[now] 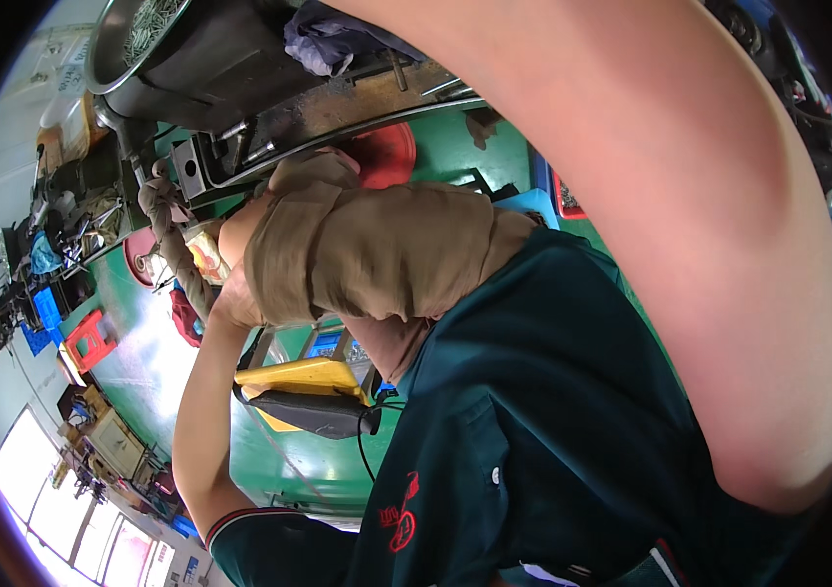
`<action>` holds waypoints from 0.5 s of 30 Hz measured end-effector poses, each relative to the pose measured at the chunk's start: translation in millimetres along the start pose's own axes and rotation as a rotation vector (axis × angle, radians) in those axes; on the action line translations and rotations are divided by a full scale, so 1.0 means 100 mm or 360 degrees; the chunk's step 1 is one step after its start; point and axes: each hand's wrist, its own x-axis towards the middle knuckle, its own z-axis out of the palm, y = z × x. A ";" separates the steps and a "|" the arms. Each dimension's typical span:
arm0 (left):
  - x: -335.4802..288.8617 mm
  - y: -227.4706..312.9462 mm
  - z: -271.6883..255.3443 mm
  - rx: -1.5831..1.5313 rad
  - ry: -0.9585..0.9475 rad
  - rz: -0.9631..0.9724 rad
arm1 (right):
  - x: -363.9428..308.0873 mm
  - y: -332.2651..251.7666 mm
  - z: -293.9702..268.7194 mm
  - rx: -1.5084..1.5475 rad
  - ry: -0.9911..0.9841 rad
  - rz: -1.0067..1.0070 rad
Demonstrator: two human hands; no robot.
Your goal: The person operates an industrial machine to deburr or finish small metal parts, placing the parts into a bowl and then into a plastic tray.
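Observation:
My left arm reaches up from the lower left. Its hand rests against the side of my brown-clad leg, close to the knee. The fingers of that hand are mostly hidden. Just beyond it stands a slanting bar wrapped in grey-brown cloth, and I cannot tell whether the hand touches it. My bare right arm crosses the right side of the view and leaves at the top, so the right hand is out of sight.
A metal bowl of thin metal pins sits atop a dark machine. Dark cloth lies on the bench. Below are a round red object, a yellow board and green floor. A red stool stands farther left.

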 end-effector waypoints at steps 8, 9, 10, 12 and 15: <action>-0.03 0.03 -0.31 0.0632 0.0314 0.0004 | 0.03 0.07 0.08 0.0012 0.0126 -0.0057; 0.00 0.15 -0.39 0.0708 0.0185 -0.0123 | 0.01 0.08 0.06 0.0070 0.0122 -0.0039; -0.02 0.19 -0.41 0.0720 0.0169 -0.0143 | -0.01 0.07 0.03 0.0125 0.0116 -0.0019; -0.04 0.29 -0.47 0.0736 0.0208 -0.0249 | 0.02 -0.01 0.05 0.0102 0.0181 -0.0014; 0.09 0.55 -0.20 0.0511 0.0388 -0.0392 | -0.01 0.06 0.07 0.0033 0.0211 0.0020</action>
